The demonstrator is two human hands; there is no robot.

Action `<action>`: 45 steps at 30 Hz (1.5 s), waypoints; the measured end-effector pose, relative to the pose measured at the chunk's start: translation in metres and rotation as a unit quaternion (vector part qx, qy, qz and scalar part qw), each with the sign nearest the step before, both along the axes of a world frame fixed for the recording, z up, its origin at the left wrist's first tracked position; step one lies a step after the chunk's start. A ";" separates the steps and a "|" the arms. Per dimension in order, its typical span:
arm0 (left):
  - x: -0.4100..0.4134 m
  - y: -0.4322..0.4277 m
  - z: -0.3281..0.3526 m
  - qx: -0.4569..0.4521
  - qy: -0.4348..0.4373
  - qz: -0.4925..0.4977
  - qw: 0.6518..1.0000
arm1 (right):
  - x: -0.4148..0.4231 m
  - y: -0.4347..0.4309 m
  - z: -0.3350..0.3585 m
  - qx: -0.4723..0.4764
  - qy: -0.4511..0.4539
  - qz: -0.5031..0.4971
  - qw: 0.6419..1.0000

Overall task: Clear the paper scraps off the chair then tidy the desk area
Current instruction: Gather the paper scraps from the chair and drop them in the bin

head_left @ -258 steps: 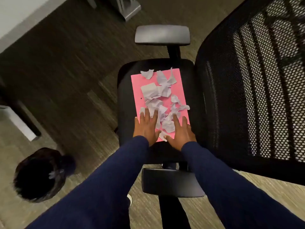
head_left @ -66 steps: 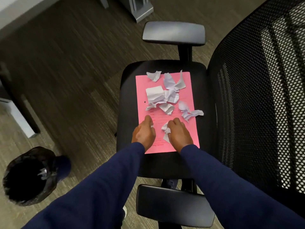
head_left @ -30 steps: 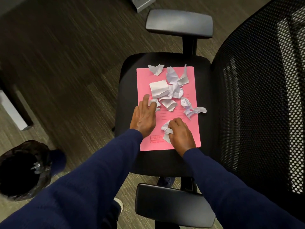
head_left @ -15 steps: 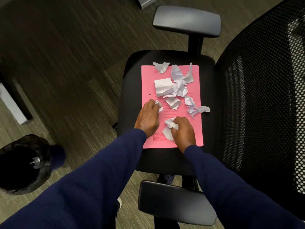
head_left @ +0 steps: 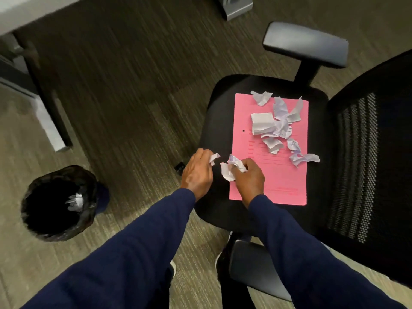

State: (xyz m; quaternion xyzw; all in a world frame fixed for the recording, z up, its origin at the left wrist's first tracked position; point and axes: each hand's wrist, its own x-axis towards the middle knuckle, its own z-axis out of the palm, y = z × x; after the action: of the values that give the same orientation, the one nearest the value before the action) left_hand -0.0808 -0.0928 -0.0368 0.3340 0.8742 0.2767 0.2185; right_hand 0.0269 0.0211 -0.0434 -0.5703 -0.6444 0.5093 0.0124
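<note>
White paper scraps (head_left: 273,128) lie on a pink sheet (head_left: 281,179) on the black seat of an office chair (head_left: 218,121). About seven crumpled pieces sit loose on the sheet, though several overlap, so the count is unsure. The print on the sheet is too blurred to read. The left hand (head_left: 197,172) pinches one small scrap (head_left: 214,157) at its fingertips, over the seat's left edge. The right hand (head_left: 249,179) is closed around a wad of scraps (head_left: 231,167), just beside the left hand, over the sheet's near left edge. Both sleeves are navy.

The chair has two grey armrests (the near one partly hidden by the right arm) and a mesh back, cut off at the right edge. To the left on the floor stands one bin (head_left: 58,201) with a black liner, a few white scraps showing inside. The floor is dark striped carpet. At top left, a pale desk edge (head_left: 20,12) and one dark leg (head_left: 49,103) are partly out of frame.
</note>
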 end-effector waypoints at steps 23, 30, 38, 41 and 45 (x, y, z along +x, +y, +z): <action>-0.140 -0.407 -0.045 -0.048 -0.011 0.405 0.913 | -0.253 -0.372 -0.034 -0.093 0.037 0.247 0.964; -0.162 -0.481 -0.090 -0.020 -0.129 0.573 0.809 | -0.294 -0.461 -0.082 -0.101 -0.020 0.320 0.942; -0.180 -0.514 -0.138 -0.002 -0.191 0.602 0.776 | -0.313 -0.515 -0.138 -0.126 -0.086 0.393 0.907; -0.187 -0.517 -0.148 0.004 -0.215 0.601 0.770 | -0.318 -0.525 -0.145 -0.151 -0.078 0.420 0.892; -0.188 -0.523 -0.155 -0.014 -0.240 0.588 0.772 | -0.319 -0.526 -0.151 -0.170 -0.080 0.428 0.884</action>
State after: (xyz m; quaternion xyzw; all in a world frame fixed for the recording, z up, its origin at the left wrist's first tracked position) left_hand -0.2690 -0.6155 -0.1920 -0.3257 0.8229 0.4099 0.2208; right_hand -0.2917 -0.5047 -0.1947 -0.2714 -0.7278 0.5201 -0.3553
